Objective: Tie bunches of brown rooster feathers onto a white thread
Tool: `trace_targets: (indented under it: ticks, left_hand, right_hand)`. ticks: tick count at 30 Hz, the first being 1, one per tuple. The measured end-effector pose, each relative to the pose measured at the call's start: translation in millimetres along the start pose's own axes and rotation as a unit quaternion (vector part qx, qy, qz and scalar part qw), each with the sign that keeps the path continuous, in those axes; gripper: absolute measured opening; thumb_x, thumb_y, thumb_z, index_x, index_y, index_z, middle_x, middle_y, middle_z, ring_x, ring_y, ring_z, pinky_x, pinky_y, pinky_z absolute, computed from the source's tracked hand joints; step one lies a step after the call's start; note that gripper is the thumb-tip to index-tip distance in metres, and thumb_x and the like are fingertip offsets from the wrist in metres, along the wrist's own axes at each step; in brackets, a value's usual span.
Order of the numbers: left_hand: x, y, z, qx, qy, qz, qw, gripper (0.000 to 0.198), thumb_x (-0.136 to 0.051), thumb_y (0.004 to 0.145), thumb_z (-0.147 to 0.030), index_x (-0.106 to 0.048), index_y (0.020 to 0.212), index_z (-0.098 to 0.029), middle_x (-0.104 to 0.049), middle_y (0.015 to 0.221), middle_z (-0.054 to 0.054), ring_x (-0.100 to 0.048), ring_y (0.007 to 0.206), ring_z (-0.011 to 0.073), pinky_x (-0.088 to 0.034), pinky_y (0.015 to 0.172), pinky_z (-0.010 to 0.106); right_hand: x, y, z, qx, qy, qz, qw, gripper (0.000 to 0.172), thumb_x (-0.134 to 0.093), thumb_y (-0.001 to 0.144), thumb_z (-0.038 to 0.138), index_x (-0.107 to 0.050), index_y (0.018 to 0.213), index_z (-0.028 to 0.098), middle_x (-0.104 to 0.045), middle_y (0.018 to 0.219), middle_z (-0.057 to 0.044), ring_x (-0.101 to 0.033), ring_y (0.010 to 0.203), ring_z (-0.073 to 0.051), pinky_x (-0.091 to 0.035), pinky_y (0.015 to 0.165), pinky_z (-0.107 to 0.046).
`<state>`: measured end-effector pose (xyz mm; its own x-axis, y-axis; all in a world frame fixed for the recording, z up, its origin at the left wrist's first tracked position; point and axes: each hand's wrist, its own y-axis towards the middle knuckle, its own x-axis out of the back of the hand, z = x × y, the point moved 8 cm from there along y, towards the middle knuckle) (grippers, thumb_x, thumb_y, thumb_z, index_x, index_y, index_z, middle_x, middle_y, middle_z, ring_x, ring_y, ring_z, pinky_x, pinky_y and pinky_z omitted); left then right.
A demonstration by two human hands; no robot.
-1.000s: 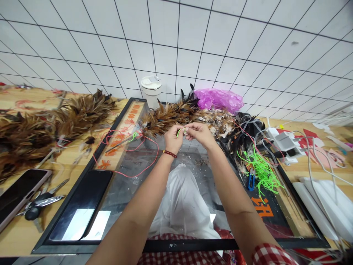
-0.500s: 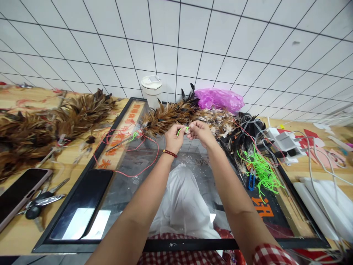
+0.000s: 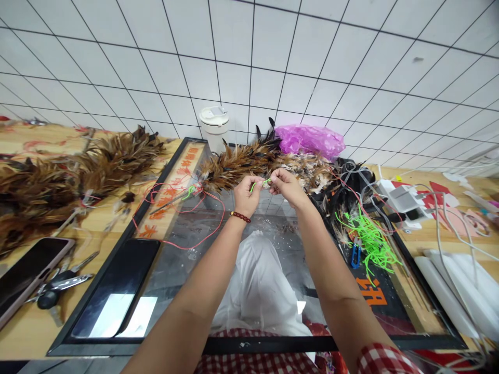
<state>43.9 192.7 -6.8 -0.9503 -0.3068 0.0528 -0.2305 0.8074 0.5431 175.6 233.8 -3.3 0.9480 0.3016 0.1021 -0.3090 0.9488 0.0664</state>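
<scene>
A short bright green cord (image 3: 266, 181) runs between my two hands above the dark glass panel (image 3: 202, 228). My left hand (image 3: 247, 193), with a beaded bracelet at the wrist, pinches one end, and a bit of green sticks up by its thumb. My right hand (image 3: 285, 186) pinches the other end. What else may sit between the fingertips is too small to make out. Just behind my hands lies a bundle of brown feathers (image 3: 237, 169), with mottled feathers (image 3: 304, 170) to its right.
At right lie a pile of green cords (image 3: 372, 244), blue thread snips (image 3: 355, 254) and white chargers (image 3: 405, 200). A pink cord (image 3: 187, 244) loops at left near two phones (image 3: 113, 291) and keys (image 3: 58, 284). A white cup (image 3: 215, 127) and purple plastic bag (image 3: 310, 140) stand by the wall.
My right hand has shifted slightly up and right, so a longer stretch of green cord shows between the hands. My left hand has barely moved.
</scene>
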Motion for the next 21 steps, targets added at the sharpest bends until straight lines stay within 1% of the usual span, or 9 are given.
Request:
trace_targets:
  ticks: [4,6,8,10,11,13,15,18,21]
  left_hand:
    - [-1.6,-1,-6,-0.032,-0.002,0.028,0.999,0.016,-0.051,0.086,-0.033,-0.055,0.079,-0.018,-0.069,0.094,0.008,-0.064,0.083,0.0164,-0.048,0.077,0.030]
    - [-2.6,-1,-10,-0.048,0.007,0.041,0.998,0.019,-0.050,0.086,-0.034,-0.054,0.078,-0.019,-0.069,0.096,0.009,-0.063,0.087,0.0176,-0.048,0.080,0.032]
    - [-2.9,0,-15,-0.066,0.015,0.043,0.997,0.023,-0.049,0.086,-0.037,-0.054,0.073,-0.019,-0.068,0.097,0.009,-0.062,0.092,0.0190,-0.047,0.082,0.034]
    - [-2.0,1,-17,-0.068,0.011,0.031,0.997,0.027,-0.052,0.084,-0.040,-0.054,0.068,-0.019,-0.067,0.098,0.010,-0.061,0.092,0.0194,-0.047,0.079,0.033]
    - [-1.7,2,-15,-0.051,-0.002,0.022,0.998,0.028,-0.055,0.082,-0.041,-0.054,0.065,-0.018,-0.066,0.100,0.010,-0.061,0.086,0.0181,-0.048,0.073,0.031]
    - [-3.8,3,-4,0.020,-0.066,0.014,0.998,0.029,-0.058,0.079,-0.042,-0.054,0.065,-0.018,-0.065,0.102,0.008,-0.057,0.063,0.0112,-0.044,0.055,0.026]
    - [-10.6,2,11,0.112,-0.162,0.017,0.980,0.028,-0.059,0.078,-0.043,-0.053,0.067,-0.017,-0.066,0.097,0.006,-0.042,0.043,0.0045,-0.031,0.039,0.022]
    - [-22.2,-3,24,0.202,-0.256,0.029,0.945,0.029,-0.064,0.073,-0.042,-0.050,0.066,-0.017,-0.065,0.073,0.002,-0.030,0.035,0.0024,-0.018,0.034,0.020]
    - [-30.4,-5,25,0.224,-0.259,0.057,0.938,0.029,-0.068,0.068,-0.039,-0.051,0.062,-0.016,-0.057,0.059,-0.001,-0.030,0.035,0.0024,-0.019,0.035,0.020]
  right_hand:
    - [9,2,-1,0.026,-0.088,-0.023,0.996,0.011,-0.048,0.082,0.031,-0.044,0.079,0.021,-0.052,0.062,0.004,-0.056,0.054,-0.011,-0.045,0.052,-0.023]
    - [13,2,2,0.039,-0.163,-0.039,0.985,0.005,-0.042,0.083,0.025,-0.043,0.080,0.021,-0.053,0.061,0.003,-0.056,0.056,-0.013,-0.045,0.057,-0.025]
    - [15,-1,10,0.068,-0.280,-0.064,0.956,0.006,-0.040,0.081,0.017,-0.044,0.079,0.021,-0.055,0.067,0.000,-0.056,0.065,-0.015,-0.044,0.063,-0.028]
    - [14,-3,17,0.092,-0.400,-0.082,0.908,0.011,-0.039,0.077,0.012,-0.046,0.078,0.020,-0.057,0.078,-0.004,-0.055,0.076,-0.018,-0.041,0.069,-0.030]
    - [13,-5,19,0.095,-0.446,-0.083,0.886,0.012,-0.039,0.076,0.010,-0.047,0.078,0.020,-0.058,0.083,-0.006,-0.055,0.080,-0.019,-0.040,0.070,-0.030]
    - [8,-6,19,0.082,-0.505,-0.071,0.856,0.015,-0.040,0.077,0.011,-0.050,0.083,0.020,-0.058,0.090,-0.007,-0.053,0.083,-0.021,-0.038,0.069,-0.030]
    - [4,-9,17,0.061,-0.535,-0.060,0.840,0.019,-0.039,0.079,0.012,-0.052,0.090,0.021,-0.057,0.094,-0.007,-0.053,0.079,-0.020,-0.036,0.066,-0.029]
    - [1,-12,19,0.045,-0.565,-0.059,0.822,0.022,-0.040,0.080,0.012,-0.053,0.094,0.022,-0.057,0.098,-0.007,-0.052,0.075,-0.019,-0.033,0.061,-0.028]
    - [2,-14,24,0.055,-0.571,-0.076,0.815,0.022,-0.042,0.080,0.013,-0.056,0.094,0.021,-0.057,0.097,-0.009,-0.053,0.076,-0.019,-0.032,0.061,-0.028]
